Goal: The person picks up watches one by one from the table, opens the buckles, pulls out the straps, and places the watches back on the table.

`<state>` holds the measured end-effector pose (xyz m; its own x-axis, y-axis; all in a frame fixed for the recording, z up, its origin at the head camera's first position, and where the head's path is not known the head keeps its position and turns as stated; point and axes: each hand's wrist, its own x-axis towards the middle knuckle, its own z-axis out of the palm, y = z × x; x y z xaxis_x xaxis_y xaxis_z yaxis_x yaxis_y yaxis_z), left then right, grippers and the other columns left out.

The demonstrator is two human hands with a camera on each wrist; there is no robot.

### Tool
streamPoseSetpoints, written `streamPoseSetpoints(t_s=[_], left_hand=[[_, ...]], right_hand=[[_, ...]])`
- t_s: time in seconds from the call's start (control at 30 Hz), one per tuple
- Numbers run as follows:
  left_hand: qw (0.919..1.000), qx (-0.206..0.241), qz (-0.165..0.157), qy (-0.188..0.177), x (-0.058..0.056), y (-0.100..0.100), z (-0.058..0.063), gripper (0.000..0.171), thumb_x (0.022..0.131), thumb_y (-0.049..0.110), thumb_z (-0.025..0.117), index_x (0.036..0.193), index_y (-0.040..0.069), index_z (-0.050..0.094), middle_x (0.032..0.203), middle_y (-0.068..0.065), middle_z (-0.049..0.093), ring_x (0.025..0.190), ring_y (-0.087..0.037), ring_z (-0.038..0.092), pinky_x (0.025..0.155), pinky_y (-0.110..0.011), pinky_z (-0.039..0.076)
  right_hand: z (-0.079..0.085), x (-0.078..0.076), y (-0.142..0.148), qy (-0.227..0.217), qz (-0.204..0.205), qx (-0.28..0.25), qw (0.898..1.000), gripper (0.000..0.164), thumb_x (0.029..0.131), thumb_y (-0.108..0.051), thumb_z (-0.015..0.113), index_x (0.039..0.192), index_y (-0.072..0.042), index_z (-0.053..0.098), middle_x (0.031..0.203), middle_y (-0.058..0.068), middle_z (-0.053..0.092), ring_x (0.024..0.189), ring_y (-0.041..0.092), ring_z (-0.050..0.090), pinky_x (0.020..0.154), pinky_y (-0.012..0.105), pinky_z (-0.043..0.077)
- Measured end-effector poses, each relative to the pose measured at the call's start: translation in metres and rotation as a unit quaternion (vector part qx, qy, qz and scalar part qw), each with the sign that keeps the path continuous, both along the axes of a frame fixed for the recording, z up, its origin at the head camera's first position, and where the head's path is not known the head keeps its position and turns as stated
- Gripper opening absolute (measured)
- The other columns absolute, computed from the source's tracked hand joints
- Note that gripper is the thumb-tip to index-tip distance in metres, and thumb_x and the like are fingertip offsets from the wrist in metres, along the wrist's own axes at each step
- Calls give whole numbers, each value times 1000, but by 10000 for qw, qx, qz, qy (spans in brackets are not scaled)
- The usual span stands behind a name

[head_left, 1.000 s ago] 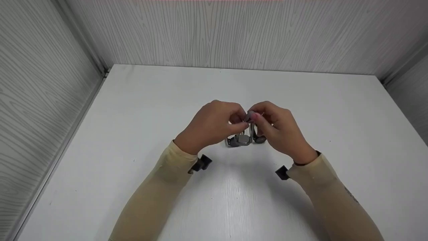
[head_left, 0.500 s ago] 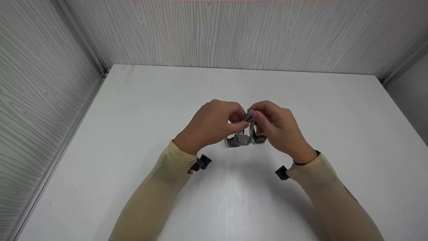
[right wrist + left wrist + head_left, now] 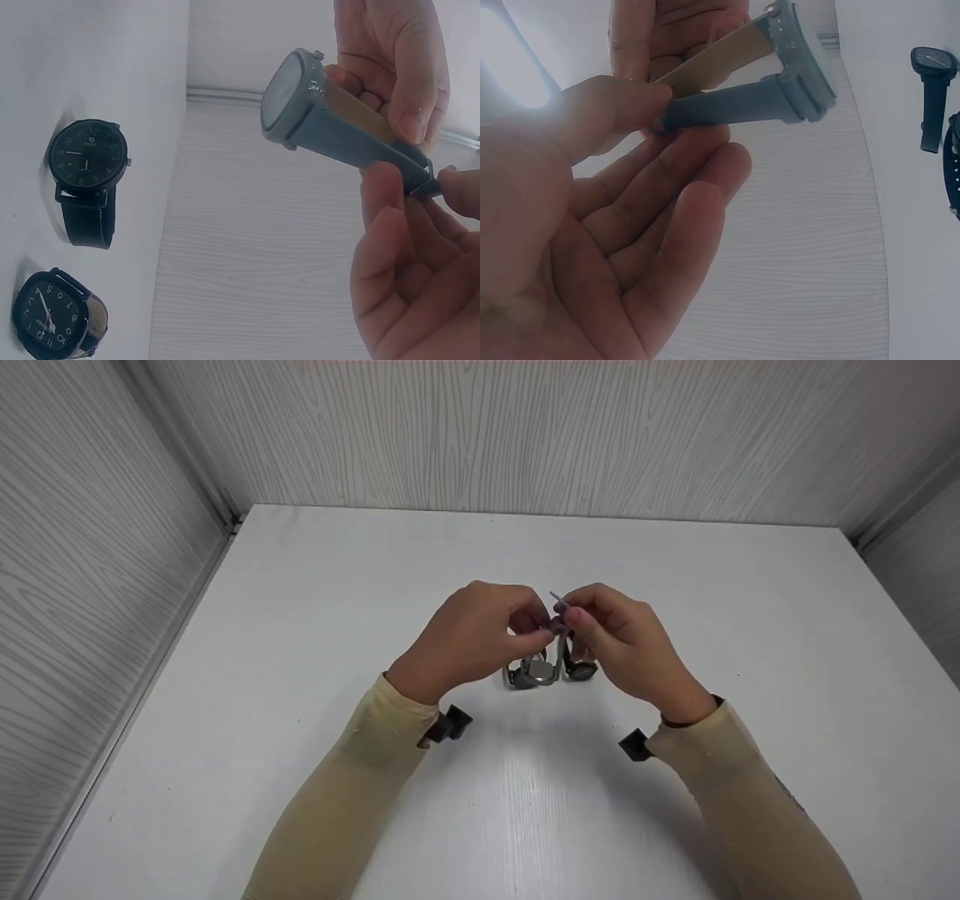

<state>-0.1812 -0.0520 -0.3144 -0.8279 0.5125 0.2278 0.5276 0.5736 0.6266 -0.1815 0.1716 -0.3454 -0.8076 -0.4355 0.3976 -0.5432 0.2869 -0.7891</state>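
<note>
A grey wristwatch [image 3: 540, 670] hangs face-down-front below both hands, its strap bent into a loop. My left hand [image 3: 480, 634] pinches the strap between thumb and forefinger; in the left wrist view its other fingers are spread below the blue-grey strap [image 3: 727, 105]. My right hand [image 3: 626, 649] pinches the strap's end by the metal buckle [image 3: 427, 180], fingertips close to the left hand's. A thin strap tip [image 3: 559, 599] sticks up over the right fingertips. The strap's tan inner side [image 3: 360, 112] shows in the right wrist view.
Behind the held watch, a round black watch [image 3: 88, 154] and a squarish black watch [image 3: 49, 315] lie on the white table [image 3: 375, 555]. A pale wood-grain panel [image 3: 480, 435] rises at the table's back edge, with another [image 3: 75, 585] on the left.
The strap end between my fingers has turned and now points up and left above the right fingertips. The hanging watch has shifted slightly left. Both hands stay nearly in place.
</note>
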Motion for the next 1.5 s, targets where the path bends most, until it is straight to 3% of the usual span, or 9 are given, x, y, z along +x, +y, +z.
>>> streamPoseSetpoints(t_s=[0.17,0.37,0.57,0.8,1.17,1.4,1.5], left_hand=[[9999,122,-8,-26,0,0,-2,10,96,23,71,100,14,75,85,10,74,79,-1,66,77,-28,52],[9996,250,-112,-99,-1,-1,-3,9,96,22,70,98,15,74,84,10,73,78,-2,66,75,-28,52],[9985,174,-284,-438,-2,0,-5,9,95,24,68,98,15,71,84,9,71,79,-4,65,75,-29,53],[9939,492,-356,-922,-2,4,-5,21,98,35,70,106,16,69,88,10,75,80,-5,69,75,-31,53],[9967,465,-293,-596,0,4,-5,13,98,29,71,101,17,69,86,11,73,78,-4,66,74,-29,52],[9934,755,-410,-760,-1,3,-5,12,99,27,69,101,15,67,90,9,75,82,-4,69,78,-31,53],[9932,779,-425,-754,-2,1,-6,12,99,27,70,100,16,66,89,9,73,82,-5,68,77,-31,52]], right_hand=[[1,-1,1,-322,84,14,9994,17,107,-12,57,116,0,65,93,5,67,76,32,64,65,29,53],[3,0,-1,-224,-13,-233,9995,15,106,-8,57,113,3,63,90,8,67,74,25,64,63,28,54],[3,1,-1,-66,14,-263,9996,12,103,-5,61,108,5,64,89,6,67,71,18,63,64,25,54],[3,0,2,56,123,-256,9996,11,103,-6,61,108,4,63,88,6,68,71,20,64,65,28,55],[2,-2,5,77,-3,127,9999,12,100,-14,69,105,-4,64,87,-1,68,71,19,64,63,27,52],[2,-2,5,-176,289,-483,9983,8,103,-6,62,104,2,60,85,14,62,66,22,57,60,30,50],[3,-2,4,-176,333,-542,9978,7,103,-5,61,106,2,60,88,14,62,68,22,58,62,29,50]])
